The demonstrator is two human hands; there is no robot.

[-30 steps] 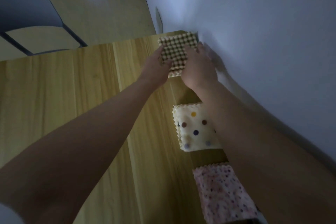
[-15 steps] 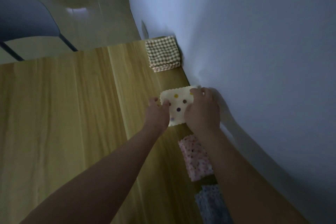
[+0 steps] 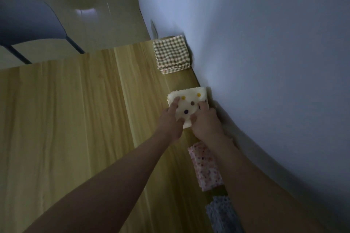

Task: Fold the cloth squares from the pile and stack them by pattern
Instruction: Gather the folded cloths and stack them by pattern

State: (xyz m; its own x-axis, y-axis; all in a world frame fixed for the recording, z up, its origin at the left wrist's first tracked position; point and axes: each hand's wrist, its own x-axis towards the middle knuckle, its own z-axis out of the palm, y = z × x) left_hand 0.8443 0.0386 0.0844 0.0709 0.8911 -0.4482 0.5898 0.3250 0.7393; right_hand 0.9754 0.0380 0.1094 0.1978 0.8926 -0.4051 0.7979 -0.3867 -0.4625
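A folded cream cloth with coloured polka dots (image 3: 190, 100) lies on the wooden table (image 3: 75, 119) against the wall. My left hand (image 3: 171, 119) rests on its left side with fingers spread flat over it. My right hand (image 3: 205, 119) lies on its right side, fingertips on the cloth. A stack of brown checked cloths (image 3: 171, 54) sits at the table's far corner. Nearer to me, a pink speckled folded stack (image 3: 205, 166) and a blue-grey patterned stack (image 3: 221, 213) lie along the wall, partly hidden by my right forearm.
A pale wall (image 3: 265, 62) runs along the table's right edge. Beyond the table's far edge stands a dark chair (image 3: 28, 24) on a glossy floor. The room is dim.
My hands left the checked stack at the far corner and came back to the polka-dot cloth. Since half a second ago they have settled flatter on it.
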